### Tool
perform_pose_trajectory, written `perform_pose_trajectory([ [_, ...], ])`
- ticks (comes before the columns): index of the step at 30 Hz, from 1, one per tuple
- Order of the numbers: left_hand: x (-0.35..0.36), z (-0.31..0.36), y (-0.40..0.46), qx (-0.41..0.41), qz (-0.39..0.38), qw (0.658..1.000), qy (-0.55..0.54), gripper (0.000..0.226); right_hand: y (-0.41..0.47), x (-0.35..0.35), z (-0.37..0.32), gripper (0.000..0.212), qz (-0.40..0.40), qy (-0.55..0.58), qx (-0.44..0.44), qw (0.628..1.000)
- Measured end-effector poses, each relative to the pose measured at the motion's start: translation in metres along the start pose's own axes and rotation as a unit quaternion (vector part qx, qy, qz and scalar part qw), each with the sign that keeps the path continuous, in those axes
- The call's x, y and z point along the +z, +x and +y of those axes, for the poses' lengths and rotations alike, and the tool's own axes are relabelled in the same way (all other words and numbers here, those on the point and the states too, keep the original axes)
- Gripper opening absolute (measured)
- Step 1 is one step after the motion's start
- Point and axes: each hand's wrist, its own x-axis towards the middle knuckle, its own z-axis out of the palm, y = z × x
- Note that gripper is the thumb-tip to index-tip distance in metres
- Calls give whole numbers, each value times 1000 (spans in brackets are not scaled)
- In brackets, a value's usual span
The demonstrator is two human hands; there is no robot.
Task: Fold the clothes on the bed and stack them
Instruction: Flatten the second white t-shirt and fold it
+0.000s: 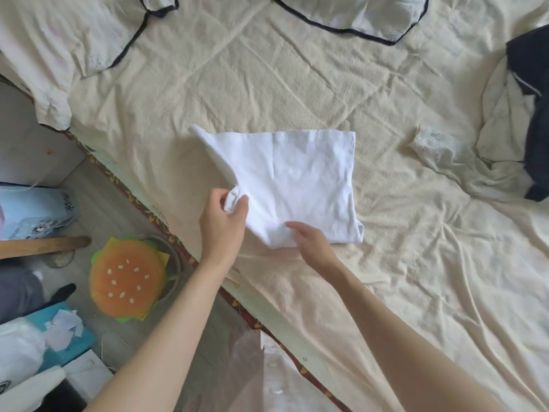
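Observation:
A white garment (300, 179) lies partly folded on the cream bed sheet (416, 278), near the bed's left edge. My left hand (222, 224) grips a bunched fold at the garment's left side and lifts that flap off the sheet. My right hand (312, 242) rests on the garment's near edge with its fingers lightly bent over the cloth. A pile of cream and dark navy clothes (517, 129) lies at the right edge of the bed.
White pillows with dark piping (350, 16) and a similar cover (89, 49) lie at the head of the bed. Beside the bed on the floor are a burger-shaped cushion (127, 281), boxes (35, 209) and bags (23, 352).

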Motion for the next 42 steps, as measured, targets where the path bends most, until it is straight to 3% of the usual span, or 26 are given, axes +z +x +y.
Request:
perform_pose_trajectory([
  [2,24,19,-6,59,-23,998,23,15,-1,-25,2,26,26,186,70,980],
  [5,65,34,-20,141,-104,982,73,12,-3,-64,9,27,85,391,99,911],
  [7,89,31,-30,179,-217,950,135,23,-4,-83,15,32,128,448,105,879],
  [9,105,14,-37,173,-328,905,207,39,-4,-91,20,32,153,425,117,885],
  [10,106,3,-39,164,-347,897,219,41,-4,-92,23,29,165,386,124,899],
  [12,99,-15,-37,153,-310,915,207,37,-3,-92,27,24,194,290,130,928],
  [14,87,-32,-29,132,-219,946,200,31,-2,-92,30,33,214,179,129,952],
  [16,74,-45,-19,61,-146,969,190,29,-2,-92,30,36,207,93,139,964],
  [20,65,-57,-5,-158,-187,964,100,36,0,-89,32,24,199,74,161,964],
  [22,68,-58,-3,-203,-199,958,42,34,1,-89,33,19,216,33,154,964],
  [25,73,-55,-1,-232,-201,951,-27,27,3,-94,34,11,195,25,159,967],
  [29,77,-60,-3,-246,-215,945,-11,18,8,-100,35,3,155,61,184,969],
  [35,63,-71,-9,-270,-204,940,-51,12,-9,-87,40,26,155,141,213,954],
  [37,45,-78,-11,-284,-215,933,-47,10,-27,-77,44,21,106,148,233,955],
  [40,12,-90,-8,-274,-206,939,-13,10,-54,-61,49,11,-27,153,267,951],
  [42,-8,-94,3,-259,-180,949,5,14,-58,-59,50,14,-41,136,258,956],
])
